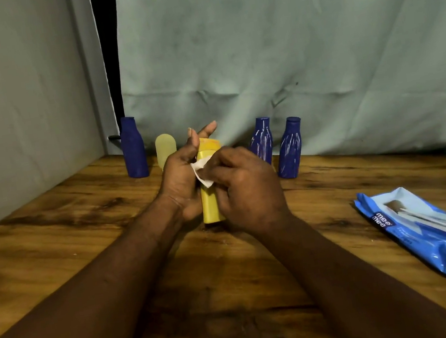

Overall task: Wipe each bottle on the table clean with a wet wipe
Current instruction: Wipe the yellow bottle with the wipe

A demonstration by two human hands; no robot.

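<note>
A yellow bottle (pixel 210 205) is held just above the middle of the wooden table (pixel 54 254), its cap end pointing away from me. My left hand (pixel 181 181) grips its left side, with two fingers stretched past the cap. My right hand (pixel 243 187) presses a white wet wipe (pixel 202 172) against the bottle's upper right side. Three dark blue bottles stand at the back: a tall one (pixel 133 148) on the left and two ribbed ones (pixel 261 140) (pixel 289 148) on the right. A pale yellow bottle (pixel 165 148) stands behind my left hand.
A blue pack of wet wipes (pixel 437 240) lies flat near the table's right edge. A grey cloth backdrop (pixel 283 42) hangs along the back edge, and a grey wall panel (pixel 15 99) closes off the left side.
</note>
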